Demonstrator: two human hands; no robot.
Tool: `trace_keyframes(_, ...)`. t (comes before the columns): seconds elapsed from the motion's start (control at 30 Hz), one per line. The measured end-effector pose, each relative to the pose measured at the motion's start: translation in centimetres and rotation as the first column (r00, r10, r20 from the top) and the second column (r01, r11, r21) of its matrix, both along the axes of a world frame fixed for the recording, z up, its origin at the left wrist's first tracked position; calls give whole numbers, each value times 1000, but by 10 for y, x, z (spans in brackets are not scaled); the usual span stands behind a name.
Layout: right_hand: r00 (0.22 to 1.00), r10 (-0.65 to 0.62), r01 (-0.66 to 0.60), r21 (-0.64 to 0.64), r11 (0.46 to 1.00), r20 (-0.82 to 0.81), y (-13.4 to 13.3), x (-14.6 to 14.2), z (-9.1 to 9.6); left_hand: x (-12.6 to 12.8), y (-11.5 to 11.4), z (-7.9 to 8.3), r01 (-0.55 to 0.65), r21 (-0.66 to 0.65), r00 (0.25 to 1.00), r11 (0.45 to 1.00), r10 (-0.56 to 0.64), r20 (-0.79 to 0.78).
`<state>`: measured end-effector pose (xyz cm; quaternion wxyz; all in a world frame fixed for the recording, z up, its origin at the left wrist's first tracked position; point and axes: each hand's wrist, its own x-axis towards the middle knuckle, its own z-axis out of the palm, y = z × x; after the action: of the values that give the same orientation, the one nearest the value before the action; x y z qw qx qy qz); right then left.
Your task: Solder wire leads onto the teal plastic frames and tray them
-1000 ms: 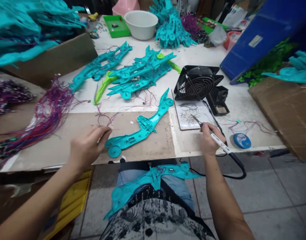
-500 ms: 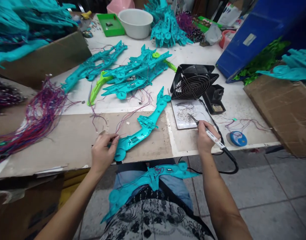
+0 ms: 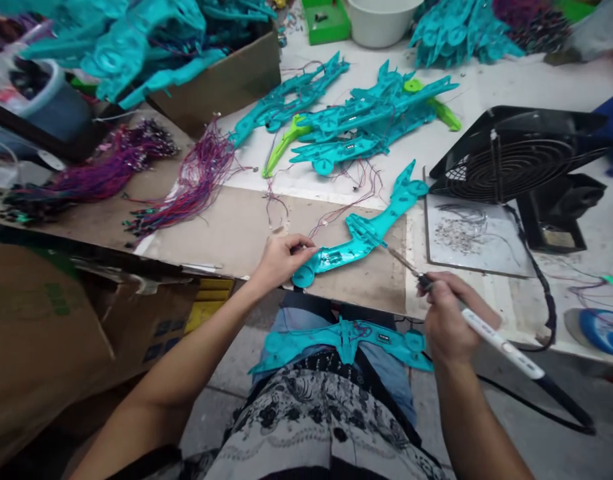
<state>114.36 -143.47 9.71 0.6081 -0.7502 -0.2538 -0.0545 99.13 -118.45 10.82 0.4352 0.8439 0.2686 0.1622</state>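
Note:
A teal plastic frame part (image 3: 392, 215), curved and bow-like, lies on the brown board at the table's front edge. At its left end my left hand (image 3: 281, 261) is closed in a pinch on a thin wire (image 3: 320, 228), whose tip is hidden by the fingers. My right hand (image 3: 453, 323) grips a white soldering iron (image 3: 503, 345) like a pen. The iron's tip points left, close to the middle of the teal part; whether it touches cannot be seen. A second teal part (image 3: 306, 343) with coiled wires rests across my lap.
A black fan (image 3: 506, 160) stands behind a solder-spattered white board (image 3: 476, 233), beside a black iron stand (image 3: 556, 217). Teal parts (image 3: 366, 127) are piled at the back. Wire bundles (image 3: 201, 177) and a loaded cardboard box (image 3: 221, 83) are on the left. A blue-lidded tin (image 3: 599, 330) sits right.
My right hand has brought the soldering iron from over the white board leftward to the teal part. My left hand keeps its pinch at the part's left end. The view has turned.

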Motion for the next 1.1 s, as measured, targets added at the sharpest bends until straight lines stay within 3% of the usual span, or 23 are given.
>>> trace_keyframes(0.1,982,172,-176,50,983,73,16,-27,6,-3,-11,-5,3,65,999,998,-6,34)
trace_keyframes(0.2,945,302,-305,6,952,121,27,-39,9,-3,-22,-10,-11,162,994,987,-7,106)
trace_keyframes(0.47,907,382,-378,-61,924,178,38,-42,12,-4,-39,-27,-107,457,978,883,12,206)
trace_keyframes(0.63,901,398,-390,-78,917,174,42,-44,11,-3,-44,-33,-180,459,962,870,58,268)
trace_keyframes(0.8,889,421,-414,-78,907,178,45,-43,10,-2,-45,-33,-161,502,969,850,41,243)
trace_keyframes(1.1,867,457,-450,-85,889,197,49,-41,12,-3,-46,-34,-133,490,977,862,31,211)
